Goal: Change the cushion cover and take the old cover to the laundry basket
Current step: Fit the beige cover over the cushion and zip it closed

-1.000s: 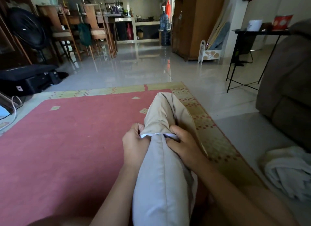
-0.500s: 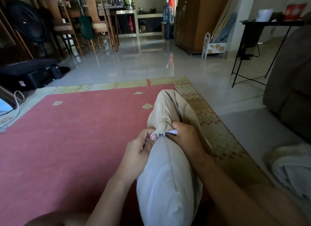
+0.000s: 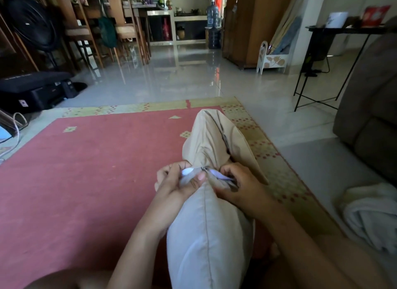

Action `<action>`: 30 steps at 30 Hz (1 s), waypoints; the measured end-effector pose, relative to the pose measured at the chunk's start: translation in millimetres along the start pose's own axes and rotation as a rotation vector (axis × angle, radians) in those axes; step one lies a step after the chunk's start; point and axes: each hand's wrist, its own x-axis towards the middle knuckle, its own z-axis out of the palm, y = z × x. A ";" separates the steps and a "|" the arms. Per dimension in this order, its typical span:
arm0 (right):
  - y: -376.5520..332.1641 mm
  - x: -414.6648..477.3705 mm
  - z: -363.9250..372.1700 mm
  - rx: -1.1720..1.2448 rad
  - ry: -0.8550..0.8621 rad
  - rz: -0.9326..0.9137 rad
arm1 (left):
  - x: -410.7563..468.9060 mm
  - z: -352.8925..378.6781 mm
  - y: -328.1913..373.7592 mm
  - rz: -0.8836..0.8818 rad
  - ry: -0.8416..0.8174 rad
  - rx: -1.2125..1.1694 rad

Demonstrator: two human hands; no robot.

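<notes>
A cushion in a beige cover lies lengthwise over my lap, its far end bunched and pointing away over the rug. At the cover's opening a strip of the white inner cushion shows. My left hand pinches the left side of the opening, thumb on the seam. My right hand grips the right edge of the opening, where the zip runs. A crumpled white cloth lies on the floor to my right.
A red rug with a yellow patterned border covers the floor ahead. A brown sofa stands at the right, with a black-legged side table behind it. A black printer and a fan sit at the left. Glossy tiled floor lies beyond.
Both hands have shifted at the cover's opening: the left moved from gripping the side to pinching the seam, and the right slid along the edge. The cushion stayed on my lap.
</notes>
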 end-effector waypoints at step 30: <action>79.1 51.6 96.6 -0.408 -0.228 0.387 | -0.8 -164.7 -63.3 -0.181 -0.369 0.447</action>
